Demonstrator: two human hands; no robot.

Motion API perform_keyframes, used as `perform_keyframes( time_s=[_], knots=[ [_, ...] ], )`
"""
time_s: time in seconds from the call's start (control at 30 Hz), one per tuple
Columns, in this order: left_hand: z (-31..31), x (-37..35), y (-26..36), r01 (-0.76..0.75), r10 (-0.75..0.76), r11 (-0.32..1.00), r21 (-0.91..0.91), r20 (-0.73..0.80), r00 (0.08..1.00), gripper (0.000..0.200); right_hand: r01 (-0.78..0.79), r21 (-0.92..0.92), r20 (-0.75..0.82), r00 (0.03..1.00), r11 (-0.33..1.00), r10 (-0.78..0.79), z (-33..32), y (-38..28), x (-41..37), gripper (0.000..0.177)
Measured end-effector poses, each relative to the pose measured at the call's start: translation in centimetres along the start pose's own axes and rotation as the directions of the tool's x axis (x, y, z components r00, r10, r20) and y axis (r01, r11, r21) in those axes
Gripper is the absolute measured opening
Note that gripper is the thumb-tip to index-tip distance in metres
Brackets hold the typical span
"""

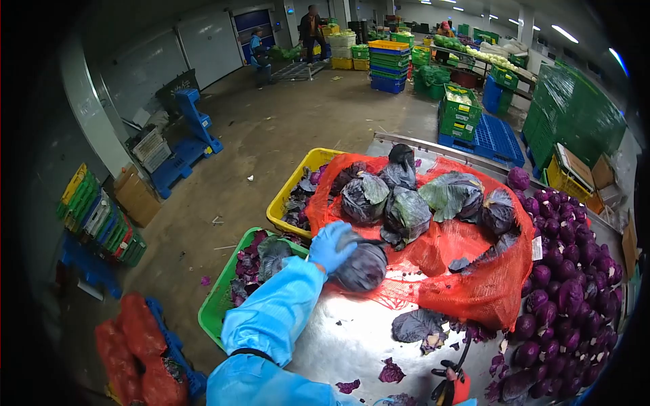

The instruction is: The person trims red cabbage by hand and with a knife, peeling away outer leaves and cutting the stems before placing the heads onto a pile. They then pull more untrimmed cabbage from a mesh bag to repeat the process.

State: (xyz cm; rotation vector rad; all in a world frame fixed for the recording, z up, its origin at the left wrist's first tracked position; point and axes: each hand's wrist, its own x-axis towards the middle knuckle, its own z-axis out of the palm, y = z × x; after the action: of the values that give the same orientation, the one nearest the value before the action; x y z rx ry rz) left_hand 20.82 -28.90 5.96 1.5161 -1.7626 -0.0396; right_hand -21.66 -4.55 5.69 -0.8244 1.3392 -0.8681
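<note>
My left hand (332, 245), in a blue glove, curls its fingers over the left side of a dark red cabbage (363, 268) at the front of a red mesh sack (467, 291). Several more leafy red cabbages (407, 211) lie on the spread sack. At the bottom edge, my right hand (452, 384), in a red and black glove, is closed around what looks like a knife (466, 348) with a thin dark blade pointing up. Its handle is hidden in the hand. A loose outer leaf (418, 325) lies on the metal table (352, 338) between the hands.
Trimmed purple cabbages (569, 291) are heaped along the table's right side. Left of the table stand a green crate (220, 298) and a yellow crate (276, 206) with leaves. Red sacks (139, 338) rest on a blue pallet. Other people (311, 30) are far back.
</note>
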Motion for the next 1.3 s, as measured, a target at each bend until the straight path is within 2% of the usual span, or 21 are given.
perform_keyframes(
  time_s=[0.03, 0.07, 0.13, 0.23, 0.37, 0.43, 0.47, 0.53, 0.57, 0.6, 0.63, 0.67, 0.73, 0.8, 0.83, 0.93, 1.0, 1.07, 1.1, 1.23, 1.3],
  knots=[
    [1.9, -0.2, -1.5, 0.052, -0.044, 0.992, 0.115, -0.069, 0.997, 0.046, 0.021, 0.002, 0.006, 1.000, 1.000, -0.021, 0.0, -0.3, 0.1, 0.042],
    [3.5, -0.4, -3.6, 0.111, -0.166, 0.981, 0.162, 0.378, 0.911, 0.049, 0.046, 0.001, 0.005, 0.999, 0.999, -0.046, -0.1, -0.6, 0.1, 0.042],
    [5.9, -2.5, -1.3, 0.345, -0.389, 0.920, 0.186, 0.549, 0.740, 0.055, 0.019, 0.067, -0.033, 0.999, 0.998, -0.016, -0.7, -0.9, -0.3, 0.040],
    [5.7, -5.4, 2.2, 0.472, -0.468, 0.870, 0.144, 0.542, 0.698, 0.061, 0.012, 0.100, -0.076, 0.997, 0.995, -0.004, -1.8, 0.2, -1.3, 0.040],
    [5.4, -7.9, 4.2, 0.411, -0.236, 0.874, -0.259, 0.513, 0.825, 0.065, -0.068, 0.202, -0.198, 0.974, 0.977, 0.109, -2.3, 3.6, -1.6, 0.035],
    [7.5, -6.6, 4.4, 0.401, -0.162, 0.714, -0.574, 0.421, 0.892, 0.071, -0.124, 0.202, -0.190, 0.968, 0.971, 0.163, -1.1, 2.3, -1.6, 0.034],
    [8.3, -4.9, 5.4, 0.505, -0.249, 0.617, -0.604, 0.459, 0.853, 0.070, -0.021, 0.107, -0.105, 0.994, 0.994, 0.032, -1.4, 2.4, -1.4, 0.034],
    [9.9, -2.1, 6.8, 0.430, -0.240, 0.842, -0.327, 0.486, 0.840, 0.064, -0.018, 0.079, -0.090, 0.996, 0.997, 0.025, -1.5, 1.5, -1.3, 0.035],
    [9.9, -1.5, 7.3, 0.431, -0.241, 0.841, -0.327, 0.486, 0.840, 0.064, -0.018, 0.078, -0.090, 0.996, 0.997, 0.025, -1.7, 1.2, -1.5, 0.035],
    [9.0, -0.9, 8.9, 0.313, -0.093, 0.889, -0.334, 0.537, 0.838, 0.061, 0.010, 0.090, -0.105, 0.995, 0.996, 0.000, -2.1, 0.8, -1.8, 0.035],
    [8.2, -0.4, 10.7, 0.186, 0.057, 0.918, -0.350, 0.581, 0.812, 0.058, 0.041, 0.100, -0.120, 0.992, 0.994, -0.029, -2.6, 0.5, -1.8, 0.035],
    [7.5, -1.1, 12.4, -0.065, 0.245, 0.946, -0.318, 0.568, 0.785, 0.051, 0.042, 0.100, -0.120, 0.992, 0.994, -0.030, -3.6, 1.1, -1.4, 0.035],
    [6.7, -5.8, 16.0, -0.453, 0.438, 0.888, -0.081, 0.448, 0.779, 0.049, 0.085, 0.111, -0.157, 0.985, 0.990, -0.067, -6.0, 3.5, -0.8, 0.036],
    [9.7, -13.5, 15.1, -0.055, 0.478, 0.762, -0.645, 0.502, 0.721, 0.048, 0.027, 0.156, -0.223, 0.975, 0.987, 0.009, -6.1, 2.9, -0.9, 0.038],
    [10.4, -17.1, 14.8, 0.146, 0.429, 0.692, -0.707, 0.564, 0.705, 0.049, 0.011, 0.098, -0.232, 0.973, 0.995, 0.012, -7.7, 4.6, -0.1, 0.037],
    [9.6, -23.2, 15.5, 0.493, 0.221, 0.598, -0.632, 0.721, 0.657, 0.050, -0.071, 0.168, -0.229, 0.967, 0.983, 0.109, -5.2, -0.9, -1.7, 0.037],
    [9.0, -25.0, 16.1, 0.671, 0.047, 0.471, -0.573, 0.776, 0.629, 0.051, 0.001, 0.163, -0.226, 0.973, 0.987, 0.037, -5.8, 1.2, -0.1, 0.041],
    [9.1, -25.6, 16.9, 0.769, -0.105, 0.293, -0.568, 0.780, 0.616, 0.052, -0.037, 0.246, -0.053, 0.997, 0.969, 0.051, -4.4, -1.1, 0.4, 0.040],
    [9.3, -25.6, 17.3, 0.793, -0.172, 0.197, -0.576, 0.777, 0.606, 0.052, 0.061, 0.275, -0.038, 0.998, 0.959, -0.052, -3.8, 0.0, 2.1, 0.040],
    [11.1, -24.9, 19.2, 0.763, -0.355, -0.063, -0.643, 0.729, 0.585, 0.055, 0.266, -0.014, 0.025, 0.964, 0.964, -0.265, -1.1, -0.1, 7.5, 0.047],
    [12.2, -24.9, 19.8, 0.723, -0.422, -0.103, -0.683, 0.689, 0.590, 0.056, 0.199, -0.019, 0.119, 0.973, 0.980, -0.195, -0.6, -0.1, 9.4, 0.052]
  ],
)
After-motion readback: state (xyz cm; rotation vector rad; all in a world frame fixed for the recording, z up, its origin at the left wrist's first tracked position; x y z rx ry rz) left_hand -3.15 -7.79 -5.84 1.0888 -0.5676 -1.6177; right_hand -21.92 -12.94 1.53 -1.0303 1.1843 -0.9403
